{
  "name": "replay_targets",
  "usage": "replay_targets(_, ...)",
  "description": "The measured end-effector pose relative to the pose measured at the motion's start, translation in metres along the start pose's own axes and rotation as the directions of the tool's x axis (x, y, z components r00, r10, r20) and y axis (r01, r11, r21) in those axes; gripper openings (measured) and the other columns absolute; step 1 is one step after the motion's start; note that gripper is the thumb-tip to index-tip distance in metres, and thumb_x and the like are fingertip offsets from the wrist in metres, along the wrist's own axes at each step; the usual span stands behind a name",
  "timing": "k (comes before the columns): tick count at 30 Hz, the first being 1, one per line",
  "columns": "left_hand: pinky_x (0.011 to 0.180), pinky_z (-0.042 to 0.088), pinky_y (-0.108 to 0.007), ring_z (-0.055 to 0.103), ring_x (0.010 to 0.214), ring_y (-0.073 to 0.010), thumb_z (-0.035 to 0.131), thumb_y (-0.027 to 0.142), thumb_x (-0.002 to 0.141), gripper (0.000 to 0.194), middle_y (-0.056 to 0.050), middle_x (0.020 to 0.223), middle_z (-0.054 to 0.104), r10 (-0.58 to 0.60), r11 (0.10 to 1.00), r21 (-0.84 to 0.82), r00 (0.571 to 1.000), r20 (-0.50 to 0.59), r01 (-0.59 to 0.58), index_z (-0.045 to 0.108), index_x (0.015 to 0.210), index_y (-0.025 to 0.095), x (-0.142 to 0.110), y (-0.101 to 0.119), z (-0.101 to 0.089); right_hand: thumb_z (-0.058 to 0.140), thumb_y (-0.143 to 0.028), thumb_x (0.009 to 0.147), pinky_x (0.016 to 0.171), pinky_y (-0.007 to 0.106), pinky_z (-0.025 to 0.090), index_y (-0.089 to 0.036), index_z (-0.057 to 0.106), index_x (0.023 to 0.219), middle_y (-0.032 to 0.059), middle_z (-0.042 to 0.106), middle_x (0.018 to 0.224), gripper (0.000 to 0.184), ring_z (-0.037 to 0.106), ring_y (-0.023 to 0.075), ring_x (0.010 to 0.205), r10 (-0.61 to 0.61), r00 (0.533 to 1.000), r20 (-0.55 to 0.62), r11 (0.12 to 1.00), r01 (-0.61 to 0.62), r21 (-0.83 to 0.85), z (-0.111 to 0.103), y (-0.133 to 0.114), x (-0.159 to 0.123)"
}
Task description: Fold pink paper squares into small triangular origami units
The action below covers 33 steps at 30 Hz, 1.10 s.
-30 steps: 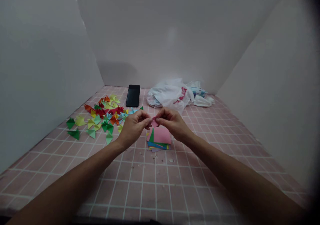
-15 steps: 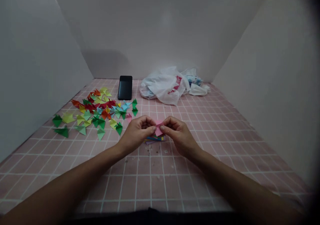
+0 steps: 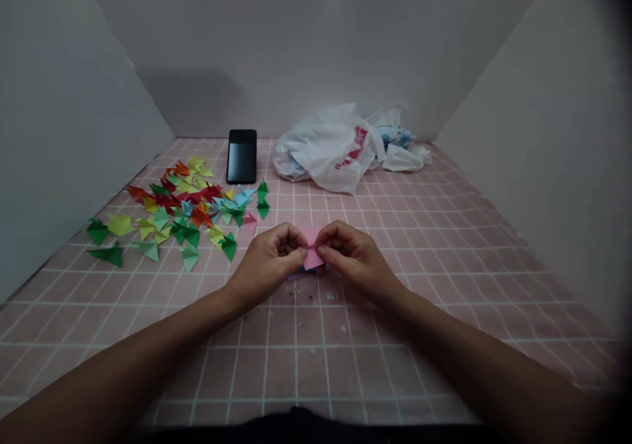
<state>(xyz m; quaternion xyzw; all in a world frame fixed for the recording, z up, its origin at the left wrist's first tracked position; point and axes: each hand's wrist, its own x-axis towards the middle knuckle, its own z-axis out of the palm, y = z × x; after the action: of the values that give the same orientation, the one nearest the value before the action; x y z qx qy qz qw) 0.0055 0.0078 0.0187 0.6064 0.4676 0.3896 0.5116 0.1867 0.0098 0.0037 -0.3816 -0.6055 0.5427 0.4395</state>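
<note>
A small pink piece of origami paper (image 3: 312,258) is pinched between both hands at the middle of the table. My left hand (image 3: 271,254) is closed on its left edge with thumb and fingertips. On the opposite edge, my right hand (image 3: 353,254) pinches it the same way. Just beneath the paper lies a small stack of coloured paper (image 3: 316,270), mostly hidden by the hands and the pink sheet. To the left spread many folded paper cranes (image 3: 190,203) in red, orange, yellow, green and blue. A pink folded one (image 3: 251,222) lies nearest my left hand.
A black phone (image 3: 241,157) lies behind the cranes. Crumpled white plastic bags (image 3: 320,147) with red print sit at the back, beside a blue-and-white packet (image 3: 396,136). Pale walls enclose the table on three sides. Small bits (image 3: 330,296) are scattered on the checked pink cloth (image 3: 281,365).
The pink paper shows more of its area now, a flap standing up behind the fingers and covering more of the stack. The view has shifted slightly; both hands keep their pinch.
</note>
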Motion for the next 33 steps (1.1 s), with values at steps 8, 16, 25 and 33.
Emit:
replay_targets(8,0.058,0.04,-0.023,0.051,0.061,-0.0094,0.067,0.024,0.073,0.012,0.003,0.068,0.058,-0.097,0.985,-0.142,0.995,0.021,0.099,0.061,0.08,0.016,-0.0012,0.0046,0.0009,0.068,-0.017,0.08,0.058,0.023,0.048,-0.021,0.062,0.083,-0.0042,0.06,0.071,0.008,0.058,0.0097,0.061,-0.044,0.999,0.025,0.978,0.038,0.204,-0.0015,0.0063,0.0018)
replay_targets(16,0.06,0.041,-0.022,0.053,0.061,-0.0088,0.068,0.021,0.074,0.01,0.004,0.067,0.059,-0.084,0.973,-0.217,0.996,-0.003,0.081,0.062,0.08,0.016,-0.0018,-0.0002,0.0013,0.068,-0.018,0.08,0.06,0.024,0.047,-0.021,0.065,0.083,-0.003,0.061,0.074,0.006,0.057,0.0101,0.063,-0.065,0.997,0.029,0.978,0.058,0.201,-0.0045,0.0086,0.0036)
replay_targets(25,0.069,0.049,-0.024,0.06,0.072,-0.0112,0.067,0.016,0.074,0.007,0.001,0.077,0.063,0.098,0.981,-0.168,0.995,-0.025,-0.101,0.064,0.08,0.017,-0.0029,-0.0008,0.0008,0.064,-0.027,0.09,0.066,0.025,0.046,-0.021,0.067,0.091,-0.0011,0.061,0.082,0.006,0.056,0.0109,0.072,-0.146,0.989,0.006,0.977,0.144,0.155,-0.005,0.0009,-0.0005)
replay_targets(33,0.07,0.049,-0.024,0.061,0.076,-0.0119,0.062,0.011,0.079,0.007,-0.001,0.081,0.065,0.278,0.96,-0.021,0.958,-0.069,-0.28,0.064,0.076,0.018,-0.0032,-0.0037,-0.002,0.071,-0.023,0.085,0.062,0.025,0.048,-0.021,0.059,0.096,-0.0032,0.063,0.076,0.016,0.061,0.0102,0.063,-0.045,0.998,0.054,0.963,0.029,0.27,-0.003,0.0033,0.0004)
